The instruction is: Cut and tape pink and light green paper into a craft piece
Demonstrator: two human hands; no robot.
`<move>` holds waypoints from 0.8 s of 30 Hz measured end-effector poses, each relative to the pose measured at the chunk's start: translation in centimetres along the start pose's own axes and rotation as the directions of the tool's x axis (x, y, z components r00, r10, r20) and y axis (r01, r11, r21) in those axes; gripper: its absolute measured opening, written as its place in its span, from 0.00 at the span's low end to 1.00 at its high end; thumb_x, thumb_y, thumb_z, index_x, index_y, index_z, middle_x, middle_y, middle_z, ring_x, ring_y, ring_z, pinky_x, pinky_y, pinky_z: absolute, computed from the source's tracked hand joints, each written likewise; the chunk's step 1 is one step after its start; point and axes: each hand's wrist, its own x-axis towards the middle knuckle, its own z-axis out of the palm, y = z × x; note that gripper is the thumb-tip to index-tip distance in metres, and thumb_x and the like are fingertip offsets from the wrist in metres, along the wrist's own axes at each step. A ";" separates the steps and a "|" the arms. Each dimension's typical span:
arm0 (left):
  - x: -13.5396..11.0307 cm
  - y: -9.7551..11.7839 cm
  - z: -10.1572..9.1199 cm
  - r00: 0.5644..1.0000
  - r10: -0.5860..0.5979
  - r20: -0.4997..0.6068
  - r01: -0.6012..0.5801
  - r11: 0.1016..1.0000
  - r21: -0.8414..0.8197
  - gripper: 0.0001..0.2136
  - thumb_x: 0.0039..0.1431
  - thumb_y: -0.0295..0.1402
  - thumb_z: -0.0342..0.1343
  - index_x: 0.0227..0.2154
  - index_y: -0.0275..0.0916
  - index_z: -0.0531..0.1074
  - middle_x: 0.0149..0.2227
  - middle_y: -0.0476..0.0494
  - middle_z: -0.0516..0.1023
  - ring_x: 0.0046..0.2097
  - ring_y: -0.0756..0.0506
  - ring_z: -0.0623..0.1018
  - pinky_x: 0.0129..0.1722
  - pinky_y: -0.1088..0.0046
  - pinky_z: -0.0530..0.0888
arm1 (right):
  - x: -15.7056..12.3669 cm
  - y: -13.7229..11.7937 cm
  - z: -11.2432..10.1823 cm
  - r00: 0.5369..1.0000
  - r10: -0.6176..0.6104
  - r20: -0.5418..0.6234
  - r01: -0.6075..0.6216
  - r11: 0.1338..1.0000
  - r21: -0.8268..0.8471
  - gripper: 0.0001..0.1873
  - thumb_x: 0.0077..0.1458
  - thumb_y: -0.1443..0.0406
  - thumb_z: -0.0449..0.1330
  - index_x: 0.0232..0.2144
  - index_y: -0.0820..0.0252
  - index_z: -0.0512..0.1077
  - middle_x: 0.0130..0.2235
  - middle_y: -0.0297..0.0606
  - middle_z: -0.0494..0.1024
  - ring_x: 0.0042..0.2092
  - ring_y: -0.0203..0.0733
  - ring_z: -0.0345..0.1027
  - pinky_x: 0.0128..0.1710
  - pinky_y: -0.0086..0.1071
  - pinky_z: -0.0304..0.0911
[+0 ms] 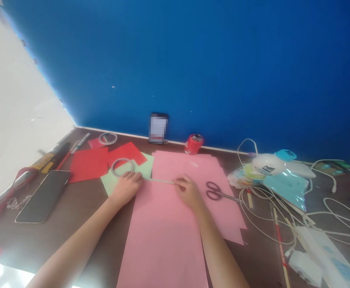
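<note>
A narrow pale strip of tape (160, 181) stretches between my two hands above the pink paper (165, 232). The right end is pinched between the thumb and fingertips of my right hand (188, 191). At the other end, my left hand (129, 185) is closed with its fingers curled over the strip, beside the left edge of the pink paper. Touching or just behind its knuckles is a ring-shaped tape roll (114, 169), over light green paper (109, 183). Dark-handled scissors (213, 191) lie on the pink sheets right of my right hand.
Red paper (88, 164) and a dark phone (44, 197) lie left. Another tape roll (108, 138) sits behind. A small screen (158, 128) leans on the blue wall near a red can (194, 144). At right are a white glue bottle (265, 164), tangled cables and a power strip (327, 252).
</note>
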 end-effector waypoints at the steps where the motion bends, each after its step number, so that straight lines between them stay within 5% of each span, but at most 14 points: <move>1: 0.0 0.0 0.0 1.000 0.003 0.001 -0.003 1.000 0.002 0.16 0.49 0.14 0.42 0.29 0.36 0.71 0.34 0.42 0.72 0.31 0.46 0.70 0.32 0.68 0.63 | 0.0 0.0 0.0 1.000 -0.001 0.001 0.001 1.000 -0.002 0.15 0.48 0.73 0.51 0.33 0.56 0.76 0.34 0.38 0.71 0.35 0.38 0.67 0.36 0.32 0.65; 14: -0.1 -0.1 0.4 1.000 -0.016 0.013 0.017 0.999 -0.049 0.15 0.50 0.16 0.43 0.31 0.37 0.72 0.35 0.41 0.72 0.34 0.45 0.70 0.31 0.68 0.64 | -0.1 -0.2 0.0 1.000 -0.003 0.001 0.003 1.000 -0.019 0.16 0.47 0.73 0.51 0.33 0.56 0.76 0.34 0.38 0.71 0.35 0.38 0.67 0.35 0.31 0.66; 20: -0.5 -0.3 0.5 0.973 -0.230 -0.024 0.227 0.969 -0.101 0.13 0.53 0.20 0.44 0.29 0.38 0.73 0.35 0.41 0.74 0.33 0.45 0.71 0.30 0.68 0.65 | 0.0 -0.3 -0.1 1.000 -0.025 -0.005 0.025 0.999 -0.020 0.16 0.46 0.74 0.51 0.31 0.56 0.76 0.34 0.38 0.71 0.35 0.38 0.66 0.36 0.32 0.66; 24: -0.7 -0.1 0.6 0.964 -0.252 -0.082 0.234 0.955 -0.184 0.13 0.53 0.21 0.44 0.31 0.39 0.73 0.35 0.42 0.75 0.35 0.44 0.71 0.32 0.68 0.66 | 0.0 -0.3 -0.2 1.000 -0.028 0.001 0.028 0.999 -0.018 0.15 0.46 0.74 0.52 0.31 0.56 0.76 0.34 0.38 0.71 0.36 0.38 0.67 0.36 0.32 0.65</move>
